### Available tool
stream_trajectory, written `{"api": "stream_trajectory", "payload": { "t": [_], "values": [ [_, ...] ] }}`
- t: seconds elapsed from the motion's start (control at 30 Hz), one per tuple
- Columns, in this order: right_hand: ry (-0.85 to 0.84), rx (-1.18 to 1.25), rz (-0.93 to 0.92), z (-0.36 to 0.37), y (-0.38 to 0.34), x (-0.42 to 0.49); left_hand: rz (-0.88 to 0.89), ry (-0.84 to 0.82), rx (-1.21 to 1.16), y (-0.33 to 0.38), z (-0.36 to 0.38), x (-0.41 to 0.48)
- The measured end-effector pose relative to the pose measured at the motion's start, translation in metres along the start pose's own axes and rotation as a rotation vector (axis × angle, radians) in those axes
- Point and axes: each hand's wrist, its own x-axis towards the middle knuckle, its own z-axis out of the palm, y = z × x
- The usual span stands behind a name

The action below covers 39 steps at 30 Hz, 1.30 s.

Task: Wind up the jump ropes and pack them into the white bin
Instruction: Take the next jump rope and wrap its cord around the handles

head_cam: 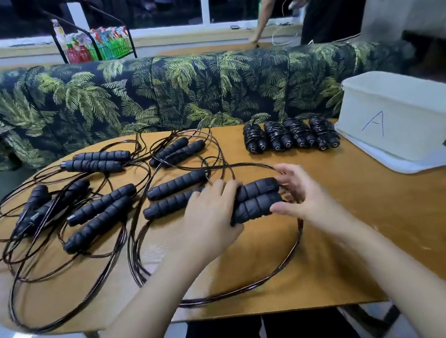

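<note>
Nearby, white bin (402,126), contents unseen; left hand (208,215), right hand (306,195), fingers (226,188) curled round handle pair (258,198).

Left grip (211,214) palm down, fingers curled, right grip (304,194) just beside it, thumb and fingers pinching

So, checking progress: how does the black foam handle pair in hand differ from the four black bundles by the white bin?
The black foam handle pair trails loose cord; the four black bundles are wound tight. The left hand and right hand hold the pair; the bundles lie untouched. Both are black, handles paired.
</note>
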Motion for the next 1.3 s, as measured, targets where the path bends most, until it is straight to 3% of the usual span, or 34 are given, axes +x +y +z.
{"api": "stream_trajectory", "payload": {
  "t": [0.07, 0.27, 0.47, 0.67, 0.9, 1.2, 1.3],
  "values": [
    [-0.069, 0.055, 0.005, -0.016, -0.001, -0.008, 0.017, 0.059, 0.014, 0.018, 0.007, 0.009],
    [0.016, 0.112, 0.002, -0.05, 0.013, -0.027, 0.058, 0.157, 0.129, 0.067, 0.019, 0.032],
    [0.095, 0.24, 0.027, -0.073, 0.04, -0.035, 0.074, 0.187, 0.073, 0.095, 0.042, 0.041],
    [0.042, 0.33, 0.067, -0.064, 0.059, -0.036, 0.097, 0.137, 0.038, 0.088, 0.056, 0.03],
    [0.125, 0.253, 0.055, -0.032, 0.053, -0.036, 0.089, 0.064, 0.09, 0.066, 0.058, 0.021],
    [0.222, 0.393, 0.038, -0.019, 0.051, -0.038, 0.04, 0.025, 0.093, 0.065, 0.051, 0.018],
    [0.293, 0.459, 0.075, -0.016, 0.049, -0.035, -0.086, -0.052, -0.014, 0.065, 0.044, 0.018]
  ]
}}
